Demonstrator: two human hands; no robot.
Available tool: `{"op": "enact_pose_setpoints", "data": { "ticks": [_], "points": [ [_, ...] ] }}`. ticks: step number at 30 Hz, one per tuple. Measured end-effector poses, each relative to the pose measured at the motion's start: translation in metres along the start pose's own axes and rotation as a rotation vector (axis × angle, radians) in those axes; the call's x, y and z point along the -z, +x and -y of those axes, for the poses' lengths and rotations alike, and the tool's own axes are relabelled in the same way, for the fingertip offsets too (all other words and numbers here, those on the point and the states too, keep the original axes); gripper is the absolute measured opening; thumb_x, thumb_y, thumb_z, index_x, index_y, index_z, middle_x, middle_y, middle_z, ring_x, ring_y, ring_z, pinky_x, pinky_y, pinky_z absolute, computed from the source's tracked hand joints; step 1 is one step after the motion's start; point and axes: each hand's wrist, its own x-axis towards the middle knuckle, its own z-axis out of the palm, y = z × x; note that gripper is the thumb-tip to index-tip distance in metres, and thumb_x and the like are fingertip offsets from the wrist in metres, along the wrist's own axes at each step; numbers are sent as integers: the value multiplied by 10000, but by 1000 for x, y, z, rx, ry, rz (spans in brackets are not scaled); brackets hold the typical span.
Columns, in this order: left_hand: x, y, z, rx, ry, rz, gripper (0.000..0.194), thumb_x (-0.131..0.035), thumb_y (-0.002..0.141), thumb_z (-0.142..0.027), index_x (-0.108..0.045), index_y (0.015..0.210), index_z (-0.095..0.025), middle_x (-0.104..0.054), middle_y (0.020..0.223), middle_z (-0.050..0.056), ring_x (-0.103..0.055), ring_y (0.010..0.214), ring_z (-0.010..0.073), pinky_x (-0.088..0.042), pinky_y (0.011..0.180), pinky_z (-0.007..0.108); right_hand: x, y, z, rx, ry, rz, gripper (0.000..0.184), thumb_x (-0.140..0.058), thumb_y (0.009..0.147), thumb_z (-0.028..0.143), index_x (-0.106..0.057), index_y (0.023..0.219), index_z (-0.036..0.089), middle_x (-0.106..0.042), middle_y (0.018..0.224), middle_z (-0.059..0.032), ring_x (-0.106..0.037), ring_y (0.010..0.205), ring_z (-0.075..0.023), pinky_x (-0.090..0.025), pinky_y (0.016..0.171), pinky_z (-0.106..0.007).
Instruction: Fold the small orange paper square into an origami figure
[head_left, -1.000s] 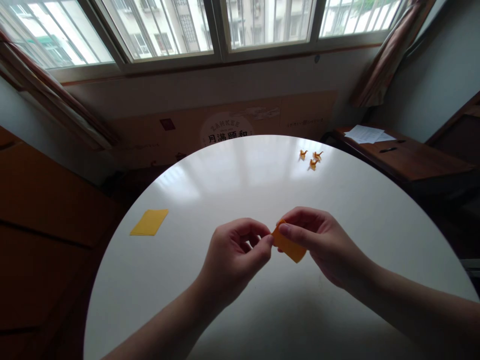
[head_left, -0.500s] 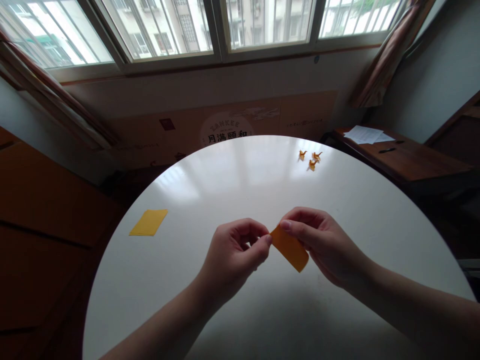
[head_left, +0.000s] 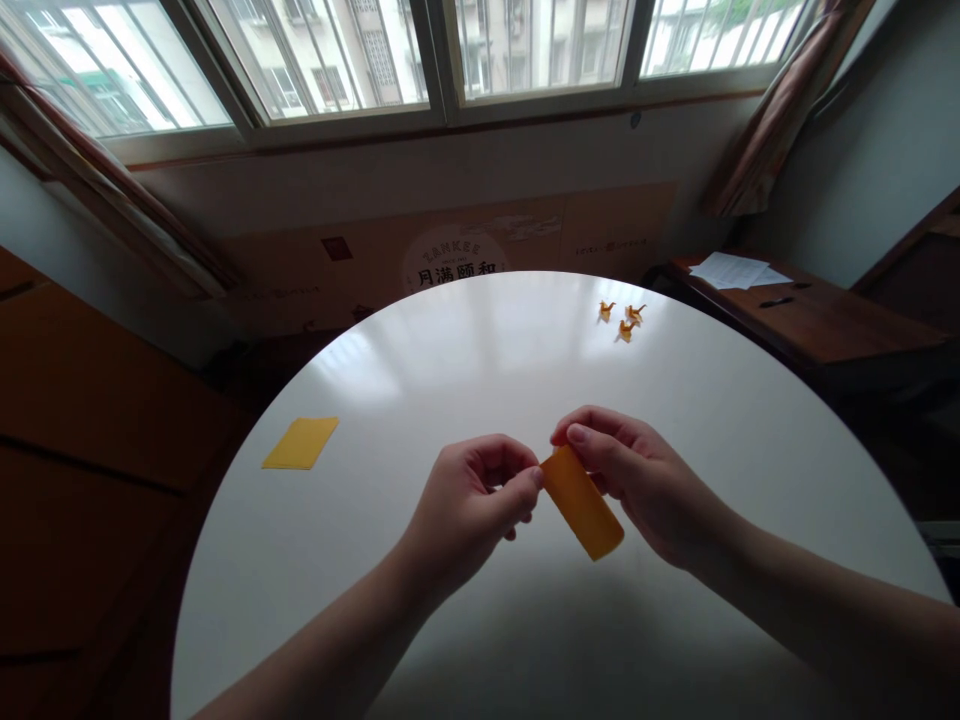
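Note:
A small orange paper (head_left: 583, 504), folded into a narrow strip, hangs above the round white table (head_left: 450, 380) between both hands. My left hand (head_left: 469, 505) is curled, its thumb and forefinger pinching the strip's upper left corner. My right hand (head_left: 637, 480) pinches the upper end from the right, thumb on top. The strip's lower end points down and right, free of both hands.
A flat yellow-orange paper sheet (head_left: 301, 443) lies at the table's left edge. Three small orange folded cranes (head_left: 621, 318) stand at the far right of the table. A dark wooden desk (head_left: 817, 320) with white papers (head_left: 735, 269) is behind on the right.
The orange paper has been drawn out longer and narrower, its lower end now further down and right. My right hand rose slightly; my left hand stayed put.

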Motion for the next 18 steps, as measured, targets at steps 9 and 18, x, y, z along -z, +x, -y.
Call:
{"op": "enact_pose_setpoints", "data": {
  "ticks": [9, 18],
  "points": [
    [1, 0, 0, -17, 14, -15, 135, -700, 791, -259, -678, 773, -126, -607, 559, -11, -534, 480, 92, -447, 427, 176, -1, -1, -2, -10, -20, 108, 223, -747, 833, 387, -674, 824, 176, -644, 715, -9, -578, 630, -132, -486, 555, -236],
    [7, -2, -1, -551, 485, -215, 70, -658, 815, -137, -715, 854, -149, -718, 838, 51, -611, 580, 99, -514, 478, 187, 2, -2, 0, -111, 128, 65, 193, -763, 793, 355, -658, 815, 195, -648, 709, -3, -646, 666, -166, -525, 460, -210]
  ]
}}
